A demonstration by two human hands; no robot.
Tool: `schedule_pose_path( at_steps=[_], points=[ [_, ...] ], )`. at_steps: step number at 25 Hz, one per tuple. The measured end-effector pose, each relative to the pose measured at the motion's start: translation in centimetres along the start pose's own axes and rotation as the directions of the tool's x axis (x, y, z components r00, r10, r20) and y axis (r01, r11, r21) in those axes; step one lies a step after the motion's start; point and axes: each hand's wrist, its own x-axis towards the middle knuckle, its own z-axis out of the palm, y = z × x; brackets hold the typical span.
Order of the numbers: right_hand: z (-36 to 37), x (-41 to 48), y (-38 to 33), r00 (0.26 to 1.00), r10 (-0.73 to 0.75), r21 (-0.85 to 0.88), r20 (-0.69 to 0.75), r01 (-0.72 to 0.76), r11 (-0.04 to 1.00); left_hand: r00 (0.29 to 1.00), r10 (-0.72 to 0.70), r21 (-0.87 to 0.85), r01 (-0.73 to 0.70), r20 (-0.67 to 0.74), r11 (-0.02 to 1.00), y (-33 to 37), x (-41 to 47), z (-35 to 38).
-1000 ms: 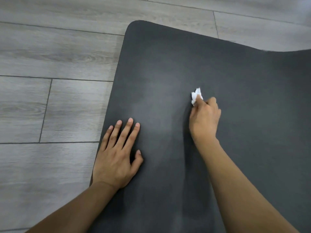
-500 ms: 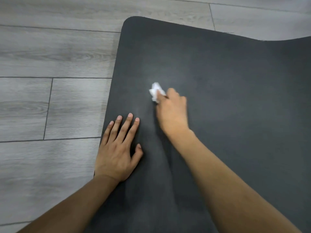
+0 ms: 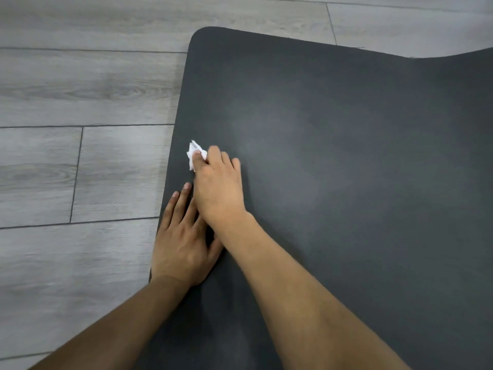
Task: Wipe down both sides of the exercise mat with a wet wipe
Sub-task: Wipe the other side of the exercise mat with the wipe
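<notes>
Grey wood-look floor point(image 3: 80, 169) planks fill the left and top of the view. The dark exercise mat point(image 3: 346, 182) lies on them, its rounded far-left corner in sight and its far edge rising in a slight wave toward the right. The right hand point(image 3: 217, 188) crosses over the left, fingers curled round a crumpled white wet wipe point(image 3: 194, 153), pressing it to the mat just inside the left edge. The left hand point(image 3: 178, 247) lies flat with straight fingers on the mat beside that edge, partly under the right wrist, holding nothing.

The mat looks thin, soft and floppy, probably light enough to flip but apt to slide or ripple on smooth planks, so pinning it with a flat palm suits. For turning it over, the corner or long edge seems the place to grip. The wipe is limp and small, best kept bunched in the fingertips. No packet, bin or other container shows.
</notes>
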Motion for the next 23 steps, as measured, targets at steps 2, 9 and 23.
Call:
schedule_pose_path(
  at_steps=[2,9,23],
  points=[
    [-0.7,0.4,2.2,0.998,-0.059,-0.005,0.009,0.059,0.998,1.0,-0.008,0.004,0.008,0.006,1.0,-0.2,0.0,-0.1],
    [-2.9,-3.5,16.8,0.818,0.539,0.01,-0.2,-0.548,0.836,0.999,-0.033,0.007,0.033,0.007,0.999,0.3,0.1,-0.3],
    [-2.6,-1.2,14.6,0.877,0.423,-0.014,-0.227,-0.437,0.899,1.0,-0.013,-0.008,0.013,0.005,1.0,0.1,0.1,-0.3]
  ],
)
